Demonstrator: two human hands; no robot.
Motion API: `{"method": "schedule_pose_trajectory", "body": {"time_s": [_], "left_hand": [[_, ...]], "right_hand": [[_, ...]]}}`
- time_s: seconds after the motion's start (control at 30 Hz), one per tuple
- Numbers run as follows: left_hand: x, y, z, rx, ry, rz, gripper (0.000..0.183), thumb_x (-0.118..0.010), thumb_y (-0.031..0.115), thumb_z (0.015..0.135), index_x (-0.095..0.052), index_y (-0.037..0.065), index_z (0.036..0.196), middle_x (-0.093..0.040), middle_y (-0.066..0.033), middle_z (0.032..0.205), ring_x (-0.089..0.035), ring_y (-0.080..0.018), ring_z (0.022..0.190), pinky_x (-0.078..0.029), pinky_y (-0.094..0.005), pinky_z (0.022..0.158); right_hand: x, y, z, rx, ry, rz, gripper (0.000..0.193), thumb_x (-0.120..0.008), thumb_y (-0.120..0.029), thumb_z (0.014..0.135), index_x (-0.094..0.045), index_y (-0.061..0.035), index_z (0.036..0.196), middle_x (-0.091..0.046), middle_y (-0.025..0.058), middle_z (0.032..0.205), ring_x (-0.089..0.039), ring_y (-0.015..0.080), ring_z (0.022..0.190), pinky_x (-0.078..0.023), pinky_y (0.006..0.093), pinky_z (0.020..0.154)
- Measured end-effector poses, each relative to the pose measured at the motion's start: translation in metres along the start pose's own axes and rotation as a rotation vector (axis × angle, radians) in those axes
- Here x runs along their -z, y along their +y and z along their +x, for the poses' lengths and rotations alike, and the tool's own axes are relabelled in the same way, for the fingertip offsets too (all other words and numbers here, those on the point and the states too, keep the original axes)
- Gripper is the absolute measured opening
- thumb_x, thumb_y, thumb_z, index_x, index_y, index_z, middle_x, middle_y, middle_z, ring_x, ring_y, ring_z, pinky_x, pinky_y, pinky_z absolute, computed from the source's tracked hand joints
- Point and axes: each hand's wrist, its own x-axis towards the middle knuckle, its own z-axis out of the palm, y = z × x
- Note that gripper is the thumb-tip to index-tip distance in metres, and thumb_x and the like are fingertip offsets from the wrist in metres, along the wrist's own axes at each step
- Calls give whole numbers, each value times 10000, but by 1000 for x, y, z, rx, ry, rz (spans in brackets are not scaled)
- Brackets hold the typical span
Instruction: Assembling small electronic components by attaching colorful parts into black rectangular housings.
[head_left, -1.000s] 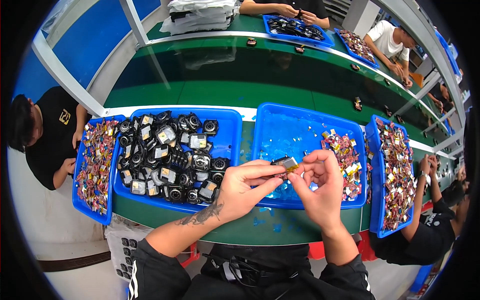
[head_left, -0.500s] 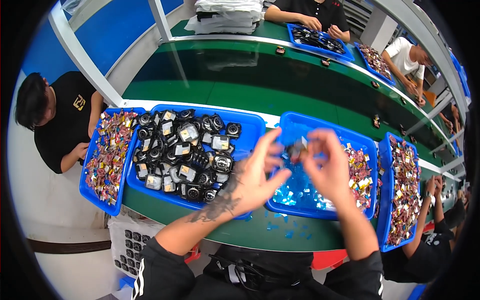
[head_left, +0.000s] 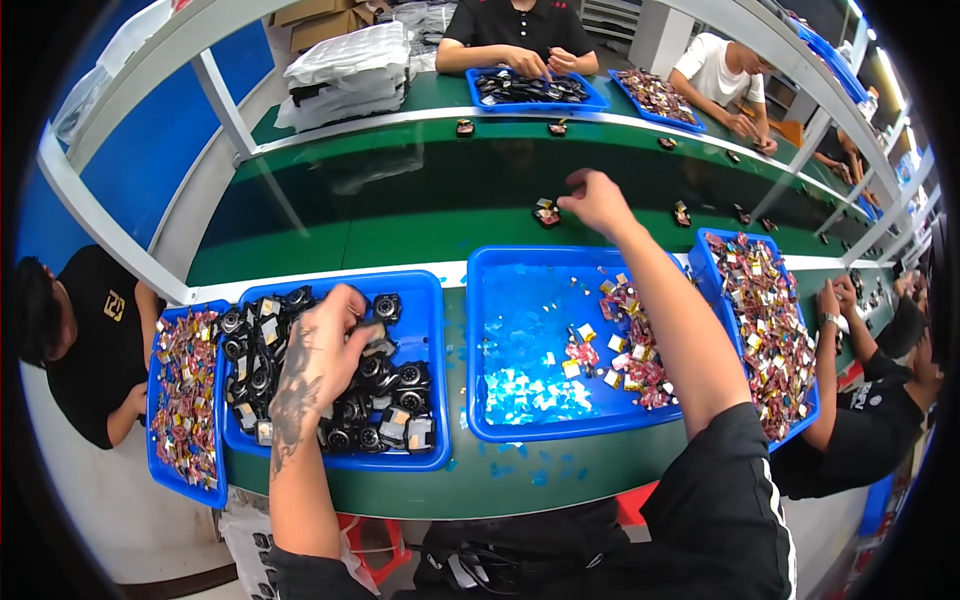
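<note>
My left hand (head_left: pixel 332 335) is down in a blue tray (head_left: pixel 437 385) heaped with black watch cases (head_left: pixel 370 370). Its fingers are curled on one case among the others, partly hidden by the hand. Stretched out over the green conveyor belt, my right hand (head_left: pixel 598 203) has thumb and forefinger apart. Just left of those fingertips lies a black watch case with small parts on it (head_left: pixel 546 212). Between my arms stands a second blue tray (head_left: pixel 476 350) with blue film pieces (head_left: pixel 540 395) and small pink and yellow parts (head_left: pixel 635 340).
Trays of pink parts flank me at left (head_left: pixel 188 400) and right (head_left: pixel 765 330). More filled cases (head_left: pixel 682 213) sit along the belt. A metal frame (head_left: pixel 225 105) rises at the left. Co-workers sit across, left and right. White stacked trays (head_left: pixel 350 70) stand at far left.
Both hands were over the middle tray with a small dark item. My left hand has gone left into the watch cases; my right reached forward to the belt. The view has turned.
</note>
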Motion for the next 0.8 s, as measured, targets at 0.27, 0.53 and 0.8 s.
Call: {"method": "schedule_pose_trajectory", "body": {"time_s": [0.27, 0.53, 0.8], "left_hand": [[-49, 42, -3, 121, -251, -1408, 167, -580, 45, 931, -556, -7, 1088, -650, -83, 945, -663, -150, 765, -555, -256, 705], [-62, 50, -17, 138, -272, -1217, 394, -526, 148, 978, -445, 74, 1356, -659, -141, 1035, -664, -157, 780, -546, -246, 655], [-72, 51, -20, 67, -252, -1084, 365, -516, 117, 973, -530, 66, 1335, -627, -59, 990, -577, -90, 785, -490, -209, 633]], "right_hand": [[51, -45, -144, 400, -465, -371, 164, -695, -197, 805, -686, -58, 891, -688, 127, 879, -660, 338, 844, -529, 436, 776], [21, -29, -187, 372, -166, -29, 81, -686, -89, 776, -645, -59, 839, -582, 140, 824, -607, 347, 804, -505, 418, 749], [29, -37, -198, 242, -43, 60, 185, -643, -26, 784, -605, -17, 965, -608, 102, 795, -601, 276, 732, -490, 380, 688]]}}
